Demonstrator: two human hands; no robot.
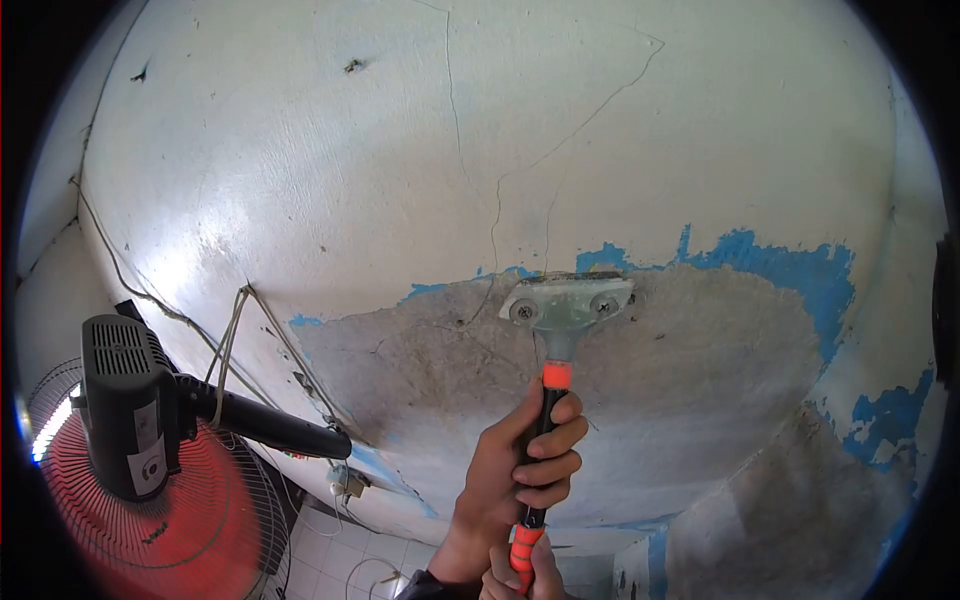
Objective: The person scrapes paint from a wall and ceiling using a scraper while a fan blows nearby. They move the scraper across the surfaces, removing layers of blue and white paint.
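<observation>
A scraper (567, 300) with a wide, pale head, two screws and a black and orange handle points up at the wall. Its top edge lies at the border between the cream paint (350, 180) and a bare grey patch (430, 340), beside strips of blue paint (780, 270). My left hand (525, 450) is wrapped round the black part of the handle, thumb pointing up. Below it, my right hand (522, 575) grips the orange lower end, partly cut off by the bottom edge of the view.
At the lower left stands a fan (125, 405) with a black motor housing and a red, wire-caged front. Cords (225, 340) hang along the wall behind it. White floor tiles (345, 545) show at the bottom. Thin cracks run down the painted wall.
</observation>
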